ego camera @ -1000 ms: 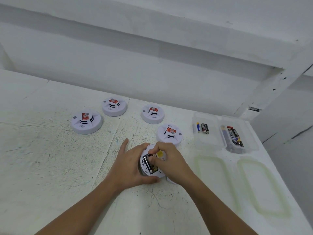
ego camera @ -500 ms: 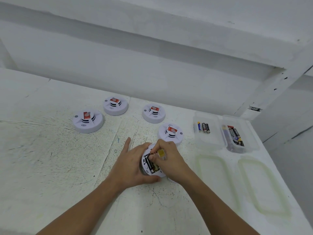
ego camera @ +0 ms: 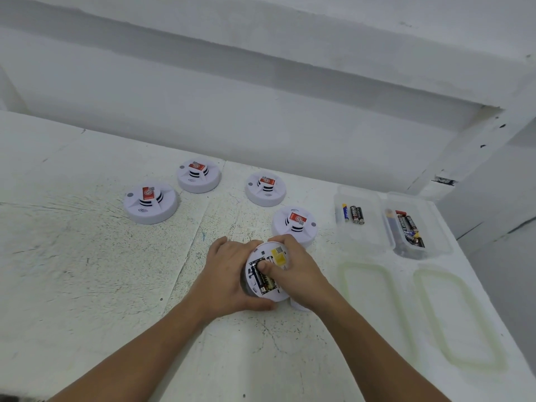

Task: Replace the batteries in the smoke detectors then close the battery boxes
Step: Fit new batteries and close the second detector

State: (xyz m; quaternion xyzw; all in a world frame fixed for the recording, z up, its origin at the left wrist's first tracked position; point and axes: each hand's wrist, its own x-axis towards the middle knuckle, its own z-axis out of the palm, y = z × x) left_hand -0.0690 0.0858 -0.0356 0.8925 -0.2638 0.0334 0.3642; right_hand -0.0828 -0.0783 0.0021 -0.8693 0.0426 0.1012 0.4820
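Note:
A white smoke detector (ego camera: 277, 256) lies upside down on the table, its battery bay open with dark batteries (ego camera: 262, 278) inside. My left hand (ego camera: 229, 275) grips its left rim. My right hand (ego camera: 298, 269) wraps the detector's right side, and its thumb presses on the batteries. A small white piece (ego camera: 298, 306), perhaps the bay cover, peeks out under my right wrist.
Several other detectors (ego camera: 150, 203) (ego camera: 198, 175) (ego camera: 265, 188) (ego camera: 295, 224) stand face up behind. A clear box (ego camera: 359, 236) with three batteries and another clear box (ego camera: 435, 248) with several batteries sit at the right. Two clear lids (ego camera: 374, 300) (ego camera: 458, 323) lie in front of them.
My right thumb has shifted from the bay's upper end down onto the batteries. My left index finger, stretched out before, has curled in against the detector.

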